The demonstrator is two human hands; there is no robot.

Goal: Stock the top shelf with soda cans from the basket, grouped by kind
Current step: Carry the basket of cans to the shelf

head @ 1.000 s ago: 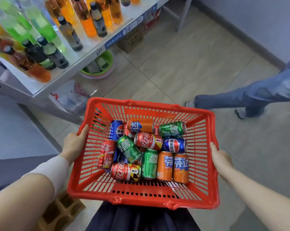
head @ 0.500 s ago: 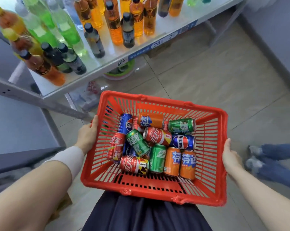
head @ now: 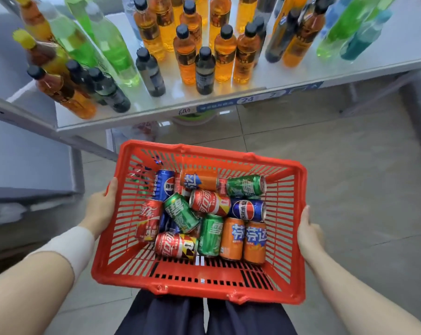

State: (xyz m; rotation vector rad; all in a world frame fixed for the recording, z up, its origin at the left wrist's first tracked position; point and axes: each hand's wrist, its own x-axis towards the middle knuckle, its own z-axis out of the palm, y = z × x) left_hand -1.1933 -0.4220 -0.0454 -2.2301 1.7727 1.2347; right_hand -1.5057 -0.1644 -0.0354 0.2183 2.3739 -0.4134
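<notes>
Soda cans [head: 204, 216] lie on their sides in a loose heap on the floor of the red basket [head: 199, 286], which we hold out in front of us, just short of the front edge of a shelf [head: 349, 68] crowded with bottles [head: 187, 56]. The cans sit between our two hands and lower than both grips, so we judge that any reach for them must go inward and down over the rim. Their long axes are mixed: two orange cans [head: 243, 240] and a green can [head: 210, 235] beside them point away from us toward the shelf, while a blue can [head: 248, 210] and the red can [head: 209, 201] next to it lie crosswise. Our left hand [head: 103, 206] grips the left wall with the thumb hooked over the rim, and another red can [head: 149, 220] lies just inside that wall, nearest to it. Our right hand [head: 308, 230] holds the right wall with the thumb laid along the rim, and the orange pair is its closest pick. The fingers of both hands are hidden behind the walls, and both forearms angle in from the lower corners. With both hands taken up by the basket, we think one must let go first. We cannot tell whether this is the top shelf.
</notes>
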